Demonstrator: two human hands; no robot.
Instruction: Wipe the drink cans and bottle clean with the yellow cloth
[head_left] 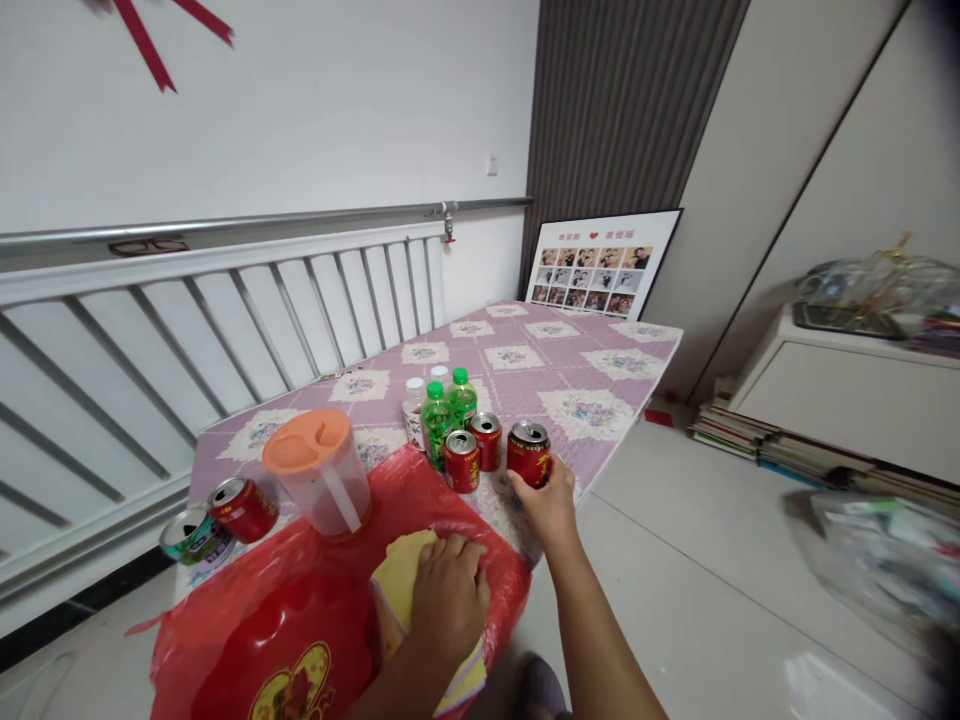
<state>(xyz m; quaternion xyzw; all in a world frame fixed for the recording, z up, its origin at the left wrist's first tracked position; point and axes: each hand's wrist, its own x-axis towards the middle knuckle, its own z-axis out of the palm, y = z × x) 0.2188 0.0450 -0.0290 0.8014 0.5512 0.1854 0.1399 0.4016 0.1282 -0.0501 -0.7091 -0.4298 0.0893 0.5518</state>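
My right hand (547, 495) is wrapped round the lower part of a red can (528, 452) at the table's right edge. Two more red cans, one in front (461, 462) and one behind (487, 440), stand just left of it. My left hand (450, 590) presses with curled fingers on a yellow cloth (403, 575), which lies over a red plastic bag (420, 490). Bottles with green caps (437, 425) and white caps (414, 410) stand close together behind the cans. Left of them is a clear jug (330, 490) with an orange lid.
A red can (244, 508) and a green can (196, 538) are at the table's left edge. A red tray (300, 630) lies on the near left. The flowered tablecloth (517, 355) reaches back towards a framed photo board (600, 265). White railings (225, 330) run along the left.
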